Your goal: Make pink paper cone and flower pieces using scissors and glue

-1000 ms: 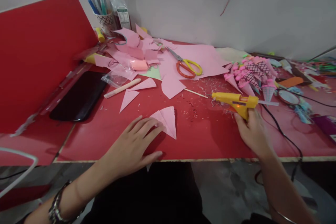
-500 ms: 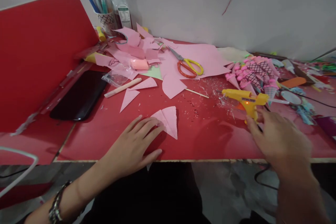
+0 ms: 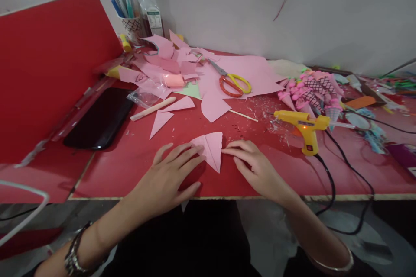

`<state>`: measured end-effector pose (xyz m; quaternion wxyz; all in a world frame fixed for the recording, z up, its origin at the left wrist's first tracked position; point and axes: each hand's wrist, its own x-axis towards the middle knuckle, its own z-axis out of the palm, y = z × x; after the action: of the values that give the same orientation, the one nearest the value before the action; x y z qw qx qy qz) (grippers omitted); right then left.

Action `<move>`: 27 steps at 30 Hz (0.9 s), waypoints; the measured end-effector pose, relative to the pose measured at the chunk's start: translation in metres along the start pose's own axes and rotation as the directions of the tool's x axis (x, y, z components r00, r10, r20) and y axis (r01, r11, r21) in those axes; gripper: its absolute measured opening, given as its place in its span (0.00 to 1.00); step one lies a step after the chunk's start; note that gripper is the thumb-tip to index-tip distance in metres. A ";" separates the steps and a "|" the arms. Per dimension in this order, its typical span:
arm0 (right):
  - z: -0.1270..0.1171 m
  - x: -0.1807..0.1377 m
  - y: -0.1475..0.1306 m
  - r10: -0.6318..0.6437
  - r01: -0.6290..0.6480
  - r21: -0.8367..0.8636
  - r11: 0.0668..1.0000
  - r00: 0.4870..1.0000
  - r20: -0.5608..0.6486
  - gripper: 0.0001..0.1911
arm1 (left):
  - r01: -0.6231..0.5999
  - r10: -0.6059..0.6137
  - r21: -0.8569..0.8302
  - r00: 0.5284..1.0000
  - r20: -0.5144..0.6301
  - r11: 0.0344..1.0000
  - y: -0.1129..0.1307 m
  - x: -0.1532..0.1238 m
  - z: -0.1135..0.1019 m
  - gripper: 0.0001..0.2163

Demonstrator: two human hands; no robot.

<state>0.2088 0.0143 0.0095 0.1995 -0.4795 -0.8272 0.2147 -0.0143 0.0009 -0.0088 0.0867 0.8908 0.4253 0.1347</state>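
Observation:
A creased, fan-shaped piece of pink paper (image 3: 212,149) lies on the red tabletop near its front edge. My left hand (image 3: 173,169) rests flat with fingers spread, their tips on the paper's left part. At the paper's right edge is my right hand (image 3: 255,164), its fingers stretched out and thumb apart, with nothing held in it. To the right of that hand, a yellow glue gun (image 3: 305,127) with a lit orange light lies on the table, a glue stick poking out of its back.
Scissors (image 3: 232,84) lie on pink paper sheets and scraps at the back. A black phone (image 3: 100,117) is at left, beside a red board (image 3: 58,60). Small pink cones (image 3: 320,88) are piled at back right. The glue gun's black cord (image 3: 329,181) hangs over the front edge.
My right hand has let go of the glue gun and moved left to the paper's right edge. My left hand has stayed on the paper.

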 end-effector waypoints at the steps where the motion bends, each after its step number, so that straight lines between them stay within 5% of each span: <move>1: 0.000 0.000 0.000 0.002 -0.002 0.017 1.000 1.000 0.005 0.19 | 0.003 -0.003 0.001 1.000 -0.001 1.000 0.000 0.000 0.000 0.17; 12: 0.003 0.004 -0.006 -0.060 0.057 0.044 0.997 0.996 0.069 0.17 | 0.006 -0.005 0.008 1.000 -0.022 1.000 0.000 0.001 -0.001 0.16; 23: 0.008 0.008 -0.006 -0.110 0.117 -0.050 0.992 0.986 0.123 0.19 | -0.010 0.009 -0.004 0.977 -0.215 1.000 -0.003 -0.001 0.005 0.14; 27: 0.009 0.010 -0.006 -0.121 0.135 -0.103 0.985 0.985 0.126 0.18 | 0.026 -0.038 -0.071 0.983 -0.179 0.997 -0.004 -0.001 0.003 0.16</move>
<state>0.1954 0.0186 0.0062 0.1360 -0.4220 -0.8774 0.1832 -0.0164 0.0025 -0.0130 0.0806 0.8645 0.4407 0.2278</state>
